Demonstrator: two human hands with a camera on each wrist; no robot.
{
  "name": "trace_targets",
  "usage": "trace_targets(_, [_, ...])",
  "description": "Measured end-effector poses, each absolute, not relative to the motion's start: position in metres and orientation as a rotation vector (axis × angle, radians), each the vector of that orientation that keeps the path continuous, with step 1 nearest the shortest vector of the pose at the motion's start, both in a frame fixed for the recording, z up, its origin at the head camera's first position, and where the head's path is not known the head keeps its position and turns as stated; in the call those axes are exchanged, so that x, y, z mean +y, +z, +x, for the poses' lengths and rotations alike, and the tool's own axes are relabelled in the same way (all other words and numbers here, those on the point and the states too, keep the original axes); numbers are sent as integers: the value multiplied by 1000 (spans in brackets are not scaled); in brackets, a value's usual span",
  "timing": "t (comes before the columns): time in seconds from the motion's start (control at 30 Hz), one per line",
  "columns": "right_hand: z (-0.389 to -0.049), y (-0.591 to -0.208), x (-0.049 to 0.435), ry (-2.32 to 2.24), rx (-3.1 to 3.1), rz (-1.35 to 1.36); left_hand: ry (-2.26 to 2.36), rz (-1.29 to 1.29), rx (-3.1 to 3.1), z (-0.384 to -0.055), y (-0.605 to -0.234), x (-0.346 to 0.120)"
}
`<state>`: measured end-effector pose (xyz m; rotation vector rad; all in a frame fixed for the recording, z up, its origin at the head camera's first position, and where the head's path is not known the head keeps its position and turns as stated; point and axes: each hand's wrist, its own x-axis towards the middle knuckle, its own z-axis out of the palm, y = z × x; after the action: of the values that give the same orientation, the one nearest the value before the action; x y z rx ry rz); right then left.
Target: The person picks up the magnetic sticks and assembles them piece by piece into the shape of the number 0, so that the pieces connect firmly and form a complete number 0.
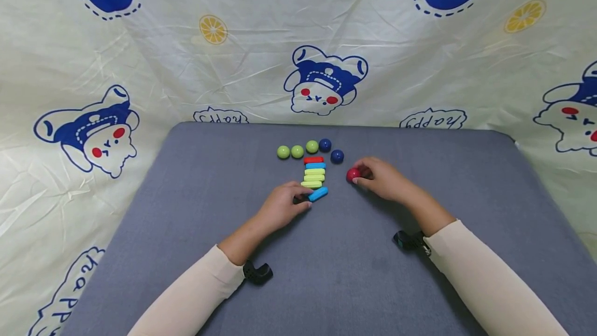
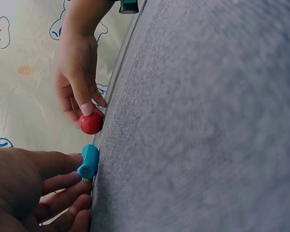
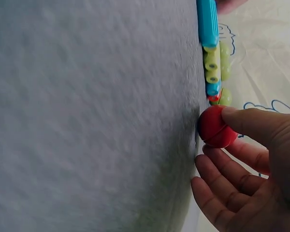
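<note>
2 hands work over a grey tabletop (image 1: pixel 354 284), each with its own piece. The left hand (image 1: pixel 281 205) pinches a blue bar (image 1: pixel 319 194) near its end, thumb and fingertips clamped on it; the bar lies slantwise, just on the near side of a column of 5 others. Counting from the far end, that column has 1 red bar (image 1: pixel 313 159), 1 light-blue bar (image 1: pixel 315 166) and 3 yellow bars (image 1: pixel 314 178), all lying crosswise and close together.

To the right, the right hand (image 1: pixel 380 178) grips a red ball (image 1: pixel 353 175) between thumb and fingers, the remaining fingers spread apart below it in the right wrist view (whether the ball touches the cloth I cannot tell). Beyond the column, 3 green balls (image 1: pixel 297 151) and 2 dark-blue balls (image 1: pixel 337 156) form a bent line, with the red ball near its right end but apart from it. Behind the table hangs a pale printed sheet (image 1: pixel 261 77).
</note>
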<state>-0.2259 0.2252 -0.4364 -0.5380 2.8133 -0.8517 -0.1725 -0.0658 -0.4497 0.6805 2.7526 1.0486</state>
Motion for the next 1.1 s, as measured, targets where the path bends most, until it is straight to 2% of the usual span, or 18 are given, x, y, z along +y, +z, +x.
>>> trace_targets(0.53, [-196, -435, 213, -882, 2771, -556, 999, 604, 2866, -170, -458, -56])
trace_targets(1.1, [-182, -439, 196, -970, 2637, -594, 1239, 496, 2685, -176, -464, -66])
